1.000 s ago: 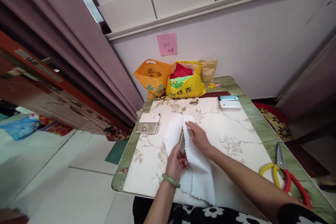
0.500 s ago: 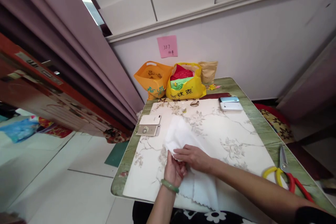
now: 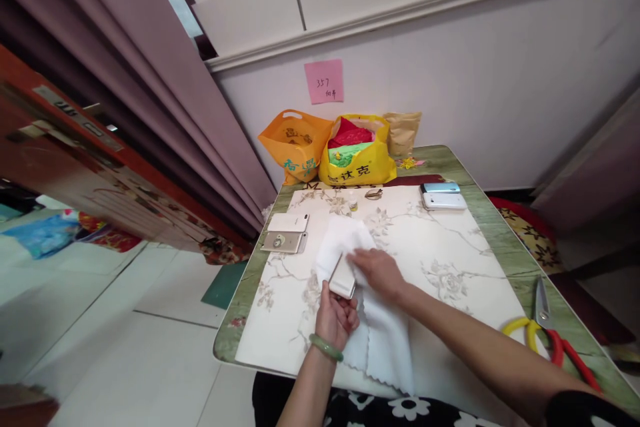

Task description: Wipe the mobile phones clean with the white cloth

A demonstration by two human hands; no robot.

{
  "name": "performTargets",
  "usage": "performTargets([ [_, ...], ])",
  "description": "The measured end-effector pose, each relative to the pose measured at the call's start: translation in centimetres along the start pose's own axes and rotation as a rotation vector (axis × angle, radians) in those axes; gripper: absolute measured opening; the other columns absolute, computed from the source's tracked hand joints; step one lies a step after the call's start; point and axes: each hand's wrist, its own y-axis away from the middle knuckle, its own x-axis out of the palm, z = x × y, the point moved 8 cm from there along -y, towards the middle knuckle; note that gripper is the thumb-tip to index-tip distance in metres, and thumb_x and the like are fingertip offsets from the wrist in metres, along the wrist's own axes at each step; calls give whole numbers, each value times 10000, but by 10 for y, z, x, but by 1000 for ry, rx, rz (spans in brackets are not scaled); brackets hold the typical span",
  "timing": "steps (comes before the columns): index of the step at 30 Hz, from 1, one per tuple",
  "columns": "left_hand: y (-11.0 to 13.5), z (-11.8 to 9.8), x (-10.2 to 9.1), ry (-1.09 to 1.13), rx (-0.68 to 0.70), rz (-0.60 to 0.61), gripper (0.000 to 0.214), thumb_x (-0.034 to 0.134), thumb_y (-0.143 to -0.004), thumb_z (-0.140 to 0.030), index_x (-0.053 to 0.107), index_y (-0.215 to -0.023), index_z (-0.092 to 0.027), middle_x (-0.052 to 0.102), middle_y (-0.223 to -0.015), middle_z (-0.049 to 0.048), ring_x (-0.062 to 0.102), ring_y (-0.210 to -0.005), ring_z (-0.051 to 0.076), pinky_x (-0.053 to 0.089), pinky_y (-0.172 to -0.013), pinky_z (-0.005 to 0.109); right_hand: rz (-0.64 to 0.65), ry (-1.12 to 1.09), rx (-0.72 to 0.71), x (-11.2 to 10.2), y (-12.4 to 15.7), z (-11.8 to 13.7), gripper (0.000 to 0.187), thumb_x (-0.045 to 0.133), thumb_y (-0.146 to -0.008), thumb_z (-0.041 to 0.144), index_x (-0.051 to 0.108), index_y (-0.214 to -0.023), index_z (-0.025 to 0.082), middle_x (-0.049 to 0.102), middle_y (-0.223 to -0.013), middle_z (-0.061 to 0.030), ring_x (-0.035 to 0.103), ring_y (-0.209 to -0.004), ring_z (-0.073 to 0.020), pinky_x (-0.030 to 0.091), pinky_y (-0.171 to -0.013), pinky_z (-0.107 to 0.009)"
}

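Observation:
My left hand [image 3: 336,318], with a green bangle on its wrist, is closed round the lower end of a light-coloured phone [image 3: 343,277] held just above a white cloth [image 3: 373,330]. My right hand [image 3: 379,270] lies on the cloth beside the phone, its fingers touching the phone's upper edge and pressed together on the fabric. The cloth is spread on a white flowered mat [image 3: 450,267] that covers the green table [image 3: 493,220].
Two phones [image 3: 286,232] lie at the mat's left edge and two more [image 3: 443,195] at its far right. Orange [image 3: 295,145] and yellow [image 3: 356,160] bags stand by the wall. Red-and-yellow scissors [image 3: 553,333] lie near the right edge. A small bottle [image 3: 353,201] stands at the back.
The phone, hidden in the cloth half a second ago, now shows in my left hand. My right hand has shifted up and right along the cloth.

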Motion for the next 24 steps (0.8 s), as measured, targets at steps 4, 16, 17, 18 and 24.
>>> performTargets([
  [4,0,0,0,-2,0,-10,551,331,-879,-689,502,-764,-178,545,-517,-2,358,-308,75,220,-350,202,158,-95,-308,8,2,21,322,532,-921,275,652,-1182,421,650,-1249,49,663,-885,-164,501,-786,-290],
  [16,-2,1,-1,-8,3,24,539,354,-875,-685,505,-773,-177,593,-564,28,401,-328,92,242,-364,212,226,149,105,8,-2,-2,397,424,-956,224,592,-1292,351,585,-1345,-11,641,-995,-203,484,-852,-331],
  [17,-2,0,-1,-7,6,26,544,347,-878,-684,506,-771,-175,583,-554,25,398,-326,92,244,-364,214,260,135,41,11,-2,3,400,421,-959,229,583,-1299,362,571,-1362,-5,638,-992,-198,482,-855,-326],
  [18,-2,0,0,-6,9,30,548,337,-882,-682,507,-772,-173,572,-541,20,395,-324,93,247,-363,215,314,99,-84,16,0,13,398,430,-960,243,574,-1302,386,552,-1382,13,634,-992,-191,478,-863,-320],
  [24,-2,1,-1,-7,-2,29,545,314,-894,-672,502,-776,-173,595,-569,32,409,-328,94,273,-365,219,233,177,81,11,0,-1,414,422,-954,207,572,-1314,345,570,-1362,-20,641,-982,-206,487,-854,-341],
])
